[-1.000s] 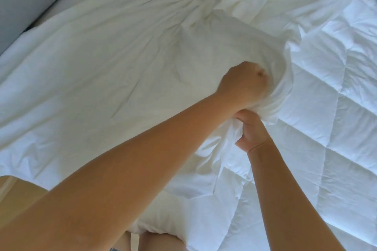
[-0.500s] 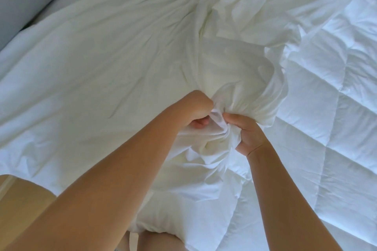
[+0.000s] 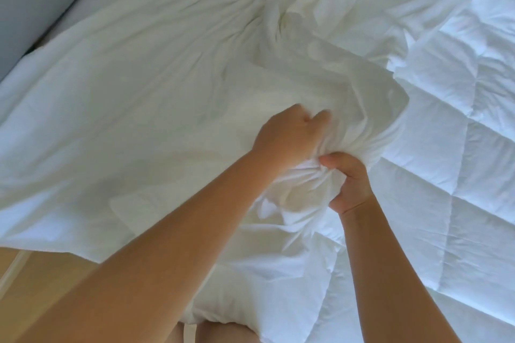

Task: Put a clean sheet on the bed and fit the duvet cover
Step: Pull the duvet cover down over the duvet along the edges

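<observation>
Left hand [image 3: 289, 139] fingers curled into gathered duvet cover [image 3: 139, 92]. Right hand [image 3: 348, 184] clenches same bunch, probably pinning duvet [image 3: 459, 147] corner inside. Cover spread leftward, quilted duvet bare alongside.

— Where are the arms?
— Both bare forearms rise from the lower edge toward mid-frame, the left from lower left, the right from lower right.
— And the hands?
— The left hand [image 3: 289, 139], blurred, curls into bunched white fabric [image 3: 301, 186]. The right hand [image 3: 349, 184] grips the same bunch just beside it.
</observation>
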A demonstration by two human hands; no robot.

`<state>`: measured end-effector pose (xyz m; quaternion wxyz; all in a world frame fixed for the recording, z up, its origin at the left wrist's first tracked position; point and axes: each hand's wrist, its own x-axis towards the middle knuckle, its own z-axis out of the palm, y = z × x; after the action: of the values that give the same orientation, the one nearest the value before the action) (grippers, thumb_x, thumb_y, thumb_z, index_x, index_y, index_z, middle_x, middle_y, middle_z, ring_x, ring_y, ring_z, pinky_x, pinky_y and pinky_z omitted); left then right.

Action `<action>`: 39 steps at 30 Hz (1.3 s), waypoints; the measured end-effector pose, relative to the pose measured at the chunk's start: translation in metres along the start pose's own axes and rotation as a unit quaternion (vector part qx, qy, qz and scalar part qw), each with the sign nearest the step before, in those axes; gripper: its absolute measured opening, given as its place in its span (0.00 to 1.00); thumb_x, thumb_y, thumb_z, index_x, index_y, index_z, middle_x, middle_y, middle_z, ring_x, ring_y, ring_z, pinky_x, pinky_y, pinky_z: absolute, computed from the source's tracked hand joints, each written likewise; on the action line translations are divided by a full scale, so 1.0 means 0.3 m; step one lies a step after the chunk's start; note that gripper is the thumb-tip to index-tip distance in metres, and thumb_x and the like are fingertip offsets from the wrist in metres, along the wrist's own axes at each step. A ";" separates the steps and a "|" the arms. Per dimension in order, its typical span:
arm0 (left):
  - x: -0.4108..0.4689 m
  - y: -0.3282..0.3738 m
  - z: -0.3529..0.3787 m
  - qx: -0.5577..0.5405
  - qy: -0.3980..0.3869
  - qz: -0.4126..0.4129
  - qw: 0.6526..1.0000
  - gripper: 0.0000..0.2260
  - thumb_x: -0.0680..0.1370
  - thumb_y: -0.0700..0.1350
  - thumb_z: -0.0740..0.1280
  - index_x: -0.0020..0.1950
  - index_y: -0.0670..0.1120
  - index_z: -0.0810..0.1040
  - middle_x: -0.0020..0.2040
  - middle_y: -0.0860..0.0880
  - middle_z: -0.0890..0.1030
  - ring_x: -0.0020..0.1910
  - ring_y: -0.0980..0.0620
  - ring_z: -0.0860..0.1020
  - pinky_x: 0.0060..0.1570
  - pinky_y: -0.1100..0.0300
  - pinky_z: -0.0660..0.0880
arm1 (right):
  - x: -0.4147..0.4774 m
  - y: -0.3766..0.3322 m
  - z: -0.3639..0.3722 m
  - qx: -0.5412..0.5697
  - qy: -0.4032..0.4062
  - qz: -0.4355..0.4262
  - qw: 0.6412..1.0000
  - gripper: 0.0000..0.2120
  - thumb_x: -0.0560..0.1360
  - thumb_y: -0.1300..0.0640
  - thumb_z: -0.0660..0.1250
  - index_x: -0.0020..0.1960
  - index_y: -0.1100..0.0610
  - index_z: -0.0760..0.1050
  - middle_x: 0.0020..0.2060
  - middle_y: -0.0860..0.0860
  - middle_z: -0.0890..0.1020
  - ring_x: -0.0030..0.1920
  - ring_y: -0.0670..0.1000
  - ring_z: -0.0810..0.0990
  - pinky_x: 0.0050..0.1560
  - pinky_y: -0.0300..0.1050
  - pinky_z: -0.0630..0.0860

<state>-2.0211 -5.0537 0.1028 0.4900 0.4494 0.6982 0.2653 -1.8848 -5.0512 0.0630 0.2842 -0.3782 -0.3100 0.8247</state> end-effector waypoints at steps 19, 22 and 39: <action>0.029 0.138 0.023 -0.027 -0.072 0.154 0.985 0.11 0.79 0.38 0.57 0.36 0.42 0.69 0.32 0.49 0.70 0.32 0.53 0.67 0.34 0.61 0.64 | 0.032 -0.065 0.022 -0.149 -0.102 0.109 0.978 0.12 0.53 0.63 0.73 0.34 0.50 0.85 0.33 0.47 0.85 0.37 0.45 0.84 0.36 0.37 0.79; -0.009 0.131 0.021 -0.011 -0.071 0.161 0.984 0.15 0.78 0.37 0.58 0.31 0.47 0.63 0.29 0.53 0.68 0.30 0.55 0.65 0.31 0.62 0.62 | 0.032 -0.007 0.023 -0.077 -0.088 0.070 0.991 0.18 0.46 0.50 0.84 0.33 0.51 0.85 0.32 0.46 0.84 0.37 0.45 0.83 0.38 0.38 0.79; 0.027 -0.166 -0.032 -0.051 -0.086 -0.178 0.979 0.14 0.75 0.36 0.61 0.28 0.43 0.70 0.24 0.47 0.70 0.24 0.51 0.67 0.24 0.63 0.62 | 0.037 0.059 -0.011 -0.079 0.016 0.123 0.989 0.13 0.60 0.62 0.65 0.40 0.56 0.85 0.37 0.53 0.84 0.41 0.53 0.83 0.43 0.47 0.78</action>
<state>-2.0492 -5.0686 0.0625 0.6098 0.3138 0.7078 0.1695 -1.8925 -5.0538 0.0435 0.1542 -0.4478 -0.3209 0.8202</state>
